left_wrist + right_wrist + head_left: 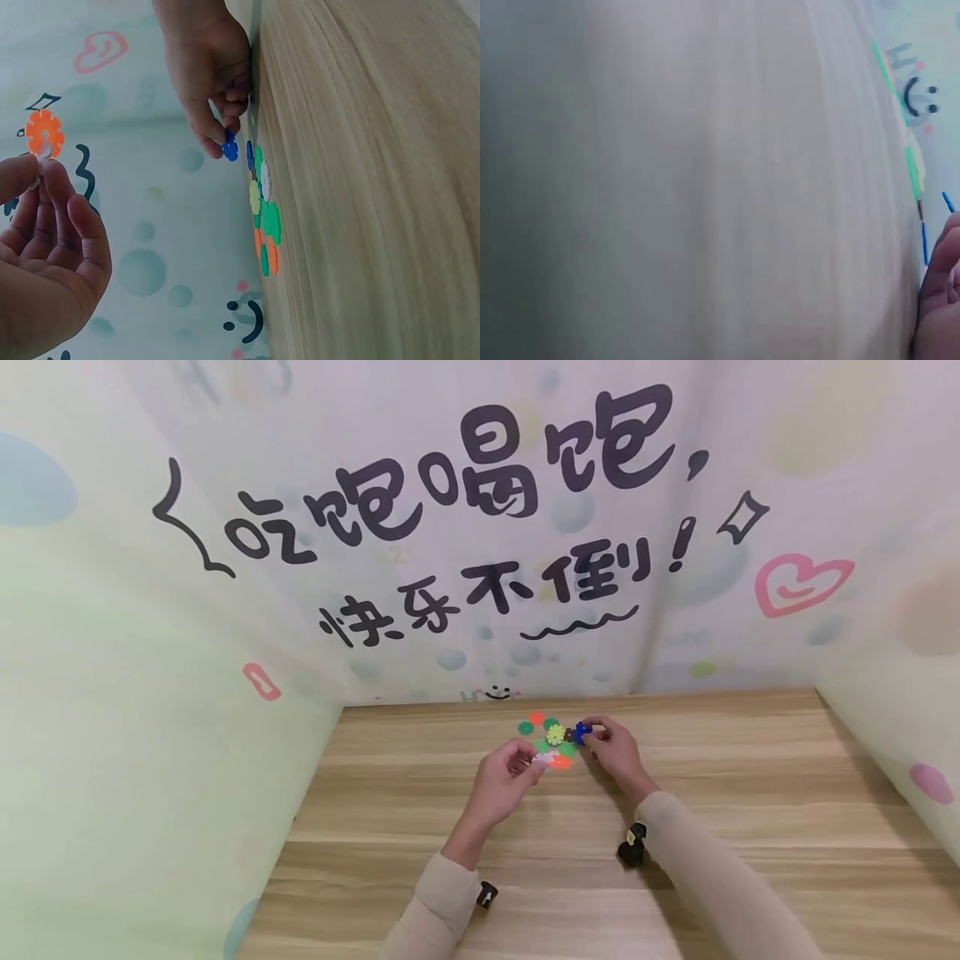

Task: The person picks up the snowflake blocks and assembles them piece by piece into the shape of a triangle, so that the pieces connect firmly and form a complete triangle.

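The left hand point(45, 255) pinches an orange disc point(44, 133) above the desk point(712, 793). The right hand point(214, 71) pinches a blue disc point(230, 147) just beside the pile point(264, 214) — green, yellow, orange, white and blue discs lying on the desk.

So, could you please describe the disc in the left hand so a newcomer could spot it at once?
On the wooden table, find the cluster of flat snowflake discs near the back wall. Just before it, the left hand pinches an orange disc with a notched rim and centre hole. It alone is lifted off the table; the right hand holds a blue disc.
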A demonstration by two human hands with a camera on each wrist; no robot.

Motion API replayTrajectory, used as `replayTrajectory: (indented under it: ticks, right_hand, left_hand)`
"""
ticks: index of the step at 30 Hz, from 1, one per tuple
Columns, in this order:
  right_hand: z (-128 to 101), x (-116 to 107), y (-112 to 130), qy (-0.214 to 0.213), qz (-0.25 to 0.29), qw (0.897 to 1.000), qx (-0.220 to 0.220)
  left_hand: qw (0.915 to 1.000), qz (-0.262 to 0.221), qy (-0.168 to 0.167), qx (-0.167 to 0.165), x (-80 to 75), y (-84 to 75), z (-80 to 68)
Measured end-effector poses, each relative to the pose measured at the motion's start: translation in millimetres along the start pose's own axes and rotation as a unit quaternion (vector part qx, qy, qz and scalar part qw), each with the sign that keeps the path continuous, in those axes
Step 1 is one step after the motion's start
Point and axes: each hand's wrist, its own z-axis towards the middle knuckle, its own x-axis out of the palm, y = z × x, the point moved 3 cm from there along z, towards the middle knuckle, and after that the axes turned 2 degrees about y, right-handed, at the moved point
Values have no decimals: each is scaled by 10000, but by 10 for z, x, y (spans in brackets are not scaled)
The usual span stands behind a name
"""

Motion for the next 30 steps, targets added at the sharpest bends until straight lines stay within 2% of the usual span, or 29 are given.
replayTrajectory:
  ticks: [6, 13, 17, 24, 30]
  right_hand:
    - [-110, -56, 9, 78, 583, 9974, 407]
    - [-202, -117, 21, 170, 1049, 9924, 626]
    - [-260, -173, 81, 313, 1093, 9924, 463]
    - [-391, -247, 312, 530, 1314, 9898, -172]
    - [-545, -276, 431, 687, 1842, 9804, -131]
  left_hand:
    - [10000, 3, -34, 4, 4, 35, 11]
    - [9999, -45, -4, 144, 13, 59, 16]
    - [9999, -73, -30, 141, 7, 70, 20]
    - [9998, -113, -57, 140, 3, 99, 38]
    - [9997, -170, -43, 151, 16, 107, 54]
